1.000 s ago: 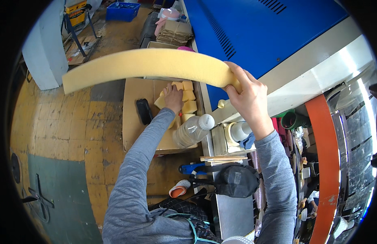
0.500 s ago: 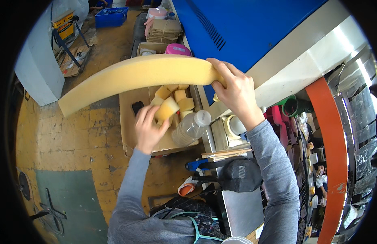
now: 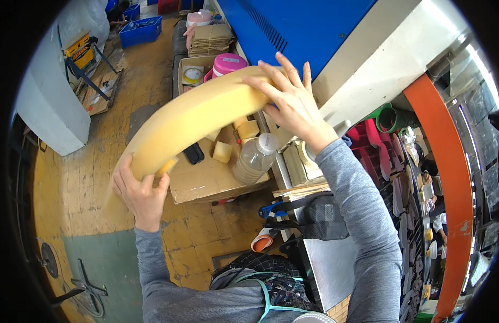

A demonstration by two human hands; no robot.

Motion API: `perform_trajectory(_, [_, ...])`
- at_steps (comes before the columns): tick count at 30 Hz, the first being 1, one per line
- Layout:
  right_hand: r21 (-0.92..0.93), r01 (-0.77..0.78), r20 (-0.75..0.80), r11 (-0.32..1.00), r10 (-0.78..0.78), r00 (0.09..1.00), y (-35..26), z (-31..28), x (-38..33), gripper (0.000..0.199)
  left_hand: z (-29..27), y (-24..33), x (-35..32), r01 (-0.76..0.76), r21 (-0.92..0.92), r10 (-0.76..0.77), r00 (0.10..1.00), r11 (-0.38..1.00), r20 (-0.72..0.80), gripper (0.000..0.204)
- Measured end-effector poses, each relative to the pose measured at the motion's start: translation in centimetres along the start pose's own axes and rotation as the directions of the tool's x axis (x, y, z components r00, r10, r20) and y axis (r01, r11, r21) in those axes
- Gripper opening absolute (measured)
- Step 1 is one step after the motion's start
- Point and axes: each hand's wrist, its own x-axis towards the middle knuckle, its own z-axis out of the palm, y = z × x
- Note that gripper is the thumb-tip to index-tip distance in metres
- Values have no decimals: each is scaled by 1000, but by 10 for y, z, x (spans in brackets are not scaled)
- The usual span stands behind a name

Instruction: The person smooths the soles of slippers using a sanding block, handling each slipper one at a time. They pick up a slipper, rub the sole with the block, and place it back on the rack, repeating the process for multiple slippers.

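Observation:
A long, pale yellow foam strip [image 3: 193, 118] arches in the air above a cardboard box. My left hand [image 3: 139, 196] grips its lower left part, the fingers partly behind the foam. By that hand's thumb and fingertip shows a small foam block [image 3: 167, 166], mostly hidden by the strip. At the upper right end, my right hand [image 3: 292, 107] holds the strip between thumb and forefinger, its other fingers spread upward. On the cardboard box [image 3: 206, 183] lie a cut foam cube [image 3: 222, 152], more foam pieces [image 3: 248, 129], a black object [image 3: 194, 154] and a clear plastic bottle [image 3: 253, 161] with a white cap.
Behind the strip stand a pink tub [image 3: 229, 63] and stacked brown cardboard [image 3: 210, 40]. A blue machine panel [image 3: 308, 32] rises at the far right. Near my right forearm is a black mesh bag [image 3: 322, 215] over a metal surface [image 3: 330, 264]. A white column [image 3: 53, 107] stands left.
My left hand has moved left and down from the foam pieces onto the strip. The strip bends more steeply. My right hand's fingers have spread. More of the box top shows.

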Motion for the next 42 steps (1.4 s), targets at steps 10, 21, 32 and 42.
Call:
perform_trajectory(10, [-35,-137,18,990,138,990,-41,-61,-47,74,36,42,-57,156,73,-166,972,985,167,25])
perform_trajectory(21, [-35,-477,176,878,475,862,-95,-175,-197,69,35,107,-103,122,-154,-1,790,981,614,33])
perform_trajectory(32, [474,-781,-115,408,908,404,-170,-227,-356,52,-22,150,-53,597,-604,423,432,528,796,41])
perform_trajectory(42, [867,-487,-108,103,994,19,-247,-218,-430,70,-79,356,-134,875,131,854,-484,467,191,44])
